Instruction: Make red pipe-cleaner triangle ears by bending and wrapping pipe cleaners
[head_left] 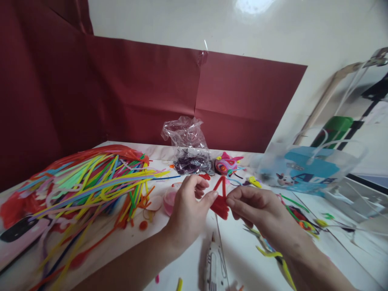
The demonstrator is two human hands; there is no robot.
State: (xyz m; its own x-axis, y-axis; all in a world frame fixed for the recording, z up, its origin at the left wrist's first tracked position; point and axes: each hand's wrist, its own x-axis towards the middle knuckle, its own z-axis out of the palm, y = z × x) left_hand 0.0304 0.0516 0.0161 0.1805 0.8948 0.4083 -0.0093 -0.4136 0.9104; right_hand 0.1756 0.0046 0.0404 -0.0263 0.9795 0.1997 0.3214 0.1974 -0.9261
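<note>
Between my hands is a red pipe cleaner piece (220, 206), with a bent, pointed loop standing up from a flat, dense red part. My left hand (190, 210) pinches its left side between thumb and fingers. At its right edge, my right hand (253, 206) grips it with thumb and forefinger. A white glue gun (214, 264) lies below the hands, its tip pointing away from me. Behind the hands sits a pink, multicoloured coiled figure (228, 165).
Many coloured pipe cleaners (100, 182) are heaped on the left. A clear plastic bag (189, 149) with dark contents stands at the back. On the right are a blue and clear bag (306, 167), yellow-handled scissors (273, 252) and scattered craft pieces.
</note>
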